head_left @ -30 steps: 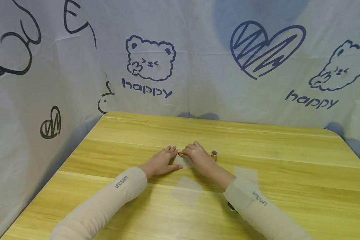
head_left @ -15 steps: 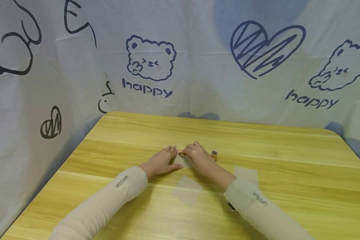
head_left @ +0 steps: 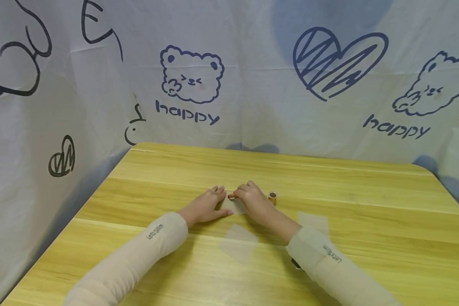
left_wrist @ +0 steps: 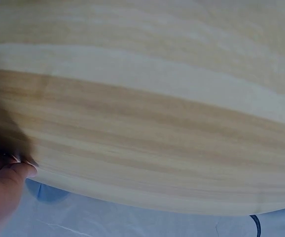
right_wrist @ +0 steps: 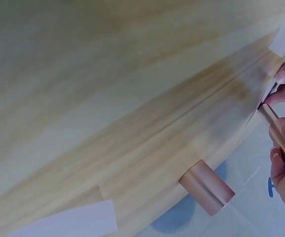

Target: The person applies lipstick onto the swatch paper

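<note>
My right hand [head_left: 254, 204] pinches a slim lipstick [head_left: 231, 196] between thumb and fingers, its red tip low over a small sheet of thin white paper [head_left: 235, 207]. In the right wrist view the lipstick's rose-gold tube [right_wrist: 276, 129] points towards the left hand's fingertips. My left hand [head_left: 204, 207] lies on the left part of that sheet, fingers extended and thumb apart, covering some of it. The lipstick cap [head_left: 273, 198], a gold cylinder, stands upright just right of the right hand. At the left wrist view's lower left edge only part of a hand [left_wrist: 7, 182] shows.
A second thin sheet [head_left: 239, 243] lies nearer me on the wooden table [head_left: 168, 165]. A third sheet [head_left: 314, 222] is partly under the right sleeve [head_left: 329, 263]. A cloth backdrop [head_left: 260, 110] with printed bears and hearts stands behind the table.
The lipstick's red tip and my right fingers shift by a very small amount. The left hand, cap and sheets stay in place.
</note>
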A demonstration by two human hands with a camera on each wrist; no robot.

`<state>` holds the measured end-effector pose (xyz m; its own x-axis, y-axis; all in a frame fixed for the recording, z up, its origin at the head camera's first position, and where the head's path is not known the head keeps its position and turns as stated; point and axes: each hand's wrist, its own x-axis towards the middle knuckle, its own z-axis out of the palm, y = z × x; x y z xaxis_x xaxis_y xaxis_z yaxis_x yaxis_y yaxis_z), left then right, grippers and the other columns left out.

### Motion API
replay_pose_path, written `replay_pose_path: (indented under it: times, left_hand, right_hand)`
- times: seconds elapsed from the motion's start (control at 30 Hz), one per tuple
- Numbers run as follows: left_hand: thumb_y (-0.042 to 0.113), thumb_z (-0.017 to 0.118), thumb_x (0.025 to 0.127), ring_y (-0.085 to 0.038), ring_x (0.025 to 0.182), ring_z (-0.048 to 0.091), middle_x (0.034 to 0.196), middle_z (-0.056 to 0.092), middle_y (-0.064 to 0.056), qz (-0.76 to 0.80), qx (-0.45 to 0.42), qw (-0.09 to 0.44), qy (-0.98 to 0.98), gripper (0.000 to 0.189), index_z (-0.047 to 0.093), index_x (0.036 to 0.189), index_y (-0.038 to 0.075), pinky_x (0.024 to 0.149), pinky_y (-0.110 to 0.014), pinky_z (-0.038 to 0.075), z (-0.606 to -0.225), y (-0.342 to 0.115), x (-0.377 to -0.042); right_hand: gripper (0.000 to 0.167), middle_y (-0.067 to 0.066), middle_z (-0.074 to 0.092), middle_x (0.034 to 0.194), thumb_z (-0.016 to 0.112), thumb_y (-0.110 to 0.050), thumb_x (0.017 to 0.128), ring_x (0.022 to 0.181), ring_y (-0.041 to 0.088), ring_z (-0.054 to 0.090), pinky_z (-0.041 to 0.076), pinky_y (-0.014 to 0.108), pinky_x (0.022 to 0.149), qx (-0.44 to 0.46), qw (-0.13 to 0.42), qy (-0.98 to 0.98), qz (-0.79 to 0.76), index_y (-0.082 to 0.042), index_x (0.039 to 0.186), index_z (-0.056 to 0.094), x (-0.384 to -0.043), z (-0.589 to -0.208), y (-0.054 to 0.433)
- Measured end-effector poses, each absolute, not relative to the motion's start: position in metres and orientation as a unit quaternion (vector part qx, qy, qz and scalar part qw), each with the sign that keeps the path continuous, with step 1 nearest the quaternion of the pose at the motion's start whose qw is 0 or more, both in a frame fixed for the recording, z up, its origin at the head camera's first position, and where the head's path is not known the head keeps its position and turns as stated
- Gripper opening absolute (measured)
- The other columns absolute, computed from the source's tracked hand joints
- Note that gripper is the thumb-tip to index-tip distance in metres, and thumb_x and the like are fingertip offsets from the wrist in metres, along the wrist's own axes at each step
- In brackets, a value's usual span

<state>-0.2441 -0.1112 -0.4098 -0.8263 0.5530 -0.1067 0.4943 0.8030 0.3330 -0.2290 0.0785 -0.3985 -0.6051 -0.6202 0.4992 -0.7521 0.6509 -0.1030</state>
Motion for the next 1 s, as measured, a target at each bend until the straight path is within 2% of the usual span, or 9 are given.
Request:
replay_pose_path:
  times: [1.0]
  left_hand:
    - [0.047, 0.053, 0.091, -0.038, 0.140, 0.021, 0.150, 0.025, -0.021, 0.142, 0.276, 0.098, 0.945, 0.072, 0.035, 0.141, -0.002, 0.112, -0.049, 0.027, -0.4085, -0.1101, -0.2427]
  right_hand:
    - [0.010, 0.007, 0.068, 0.088, 0.064, 0.003, 0.082, 0.078, 0.019, 0.054, 0.048, 0.029, 0.071, 0.377, 0.187, -0.892, 0.164, -0.003, 0.088, 0.068, -0.2258, -0.3934, 0.0828]
